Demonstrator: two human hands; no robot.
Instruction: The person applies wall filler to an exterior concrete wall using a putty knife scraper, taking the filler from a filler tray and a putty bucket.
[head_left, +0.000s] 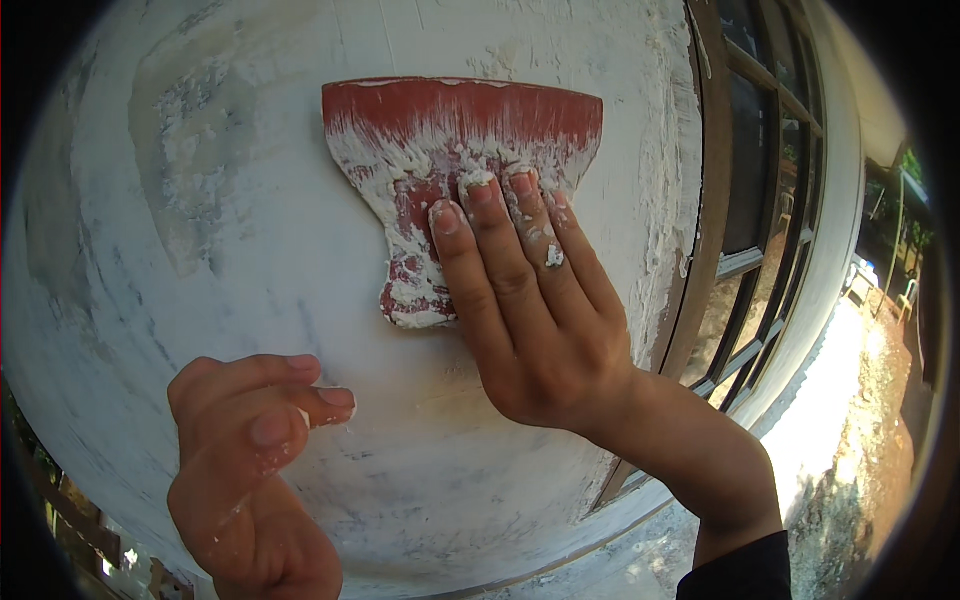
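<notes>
Red scraper [450,130] held by right hand [535,310], fingers straight, thumb apparently behind; left hand [245,465] half-curled, empty.

Two hands [250,480] [545,320], one scraper [450,140], one window [745,190] show.

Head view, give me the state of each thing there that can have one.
Red scraper, smeared with white paste, wide edge up
Right hand, holding the scraper, fingers extended, paste-flecked
Left hand, fingers loosely curled, nothing visibly held
Wall, patchily coated white
Window, open or shut unclear
</notes>
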